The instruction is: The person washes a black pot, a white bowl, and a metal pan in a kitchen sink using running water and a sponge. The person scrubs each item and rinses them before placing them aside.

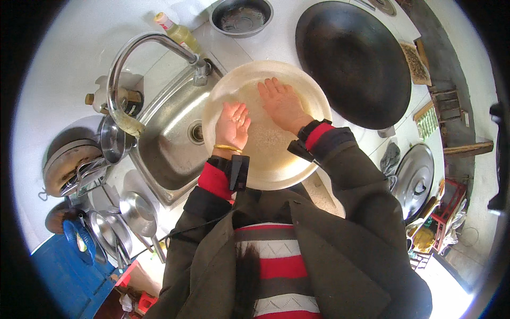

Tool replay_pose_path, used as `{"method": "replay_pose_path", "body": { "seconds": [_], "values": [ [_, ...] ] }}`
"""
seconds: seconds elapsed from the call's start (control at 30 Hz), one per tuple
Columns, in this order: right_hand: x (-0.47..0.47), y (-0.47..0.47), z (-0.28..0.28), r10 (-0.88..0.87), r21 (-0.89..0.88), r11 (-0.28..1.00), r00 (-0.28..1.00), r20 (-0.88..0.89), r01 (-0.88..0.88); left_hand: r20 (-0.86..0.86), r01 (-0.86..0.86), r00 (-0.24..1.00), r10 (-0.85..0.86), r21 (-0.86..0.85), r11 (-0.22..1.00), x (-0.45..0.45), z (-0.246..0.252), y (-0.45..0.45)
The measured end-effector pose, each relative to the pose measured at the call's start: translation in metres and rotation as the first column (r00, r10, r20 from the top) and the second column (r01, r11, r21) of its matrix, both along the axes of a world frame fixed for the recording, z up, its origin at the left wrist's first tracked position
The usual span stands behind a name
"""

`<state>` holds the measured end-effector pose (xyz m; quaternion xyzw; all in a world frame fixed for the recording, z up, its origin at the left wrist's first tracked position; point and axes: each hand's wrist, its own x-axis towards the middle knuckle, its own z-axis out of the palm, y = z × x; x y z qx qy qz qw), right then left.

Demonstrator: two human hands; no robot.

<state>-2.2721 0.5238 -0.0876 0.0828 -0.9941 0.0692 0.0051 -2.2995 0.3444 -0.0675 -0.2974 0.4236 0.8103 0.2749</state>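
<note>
A wide, pale metal basin (267, 182) is directly before me, its left side overlapping the sink. It seems to hold cloudy liquid; fine specks show at its middle, too small to identify. Over the basin's left part is my left hand (233, 127), palm turned up, fingers loosely curled, a gold-coloured bangle at the wrist. My right hand (283, 103) is over the far right part, fingers extended and slightly apart. Neither hand grips anything. Whether the fingertips touch the liquid, I cannot tell. Dark straps wrap both wrists.
Left of the basin lies a stainless sink (167, 159) under a curved faucet (115, 75). A large black wok (352, 63) is at the right. Beyond stand a metal bowl (241, 18) and a glass bottle (179, 34). Ladles (138, 213) hang at left; a pot lid (414, 179) lies right.
</note>
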Motion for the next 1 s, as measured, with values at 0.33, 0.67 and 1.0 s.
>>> {"method": "replay_pose_path", "body": {
  "seconds": [0.33, 0.67, 1.0],
  "values": [
    [0.010, -0.020, -0.018, 0.007, -0.037, 0.999, 0.984, 0.178, -0.001, -0.031, -0.034, 0.999, 0.033, -0.009, 0.999, 0.004, -0.013, -0.013],
    [-0.008, -0.012, 0.001, -0.094, -0.827, 0.143, 0.839, 0.536, 0.544, -0.448, 0.099, 0.870, -0.208, -0.256, 0.962, 0.016, 0.013, -0.012],
    [0.014, -0.019, 0.034, 0.202, -0.922, 0.062, 0.900, 0.386, 0.381, -0.746, -0.065, -0.051, -0.664, -0.661, 0.747, 0.032, 0.066, 0.018]
  ]
}}
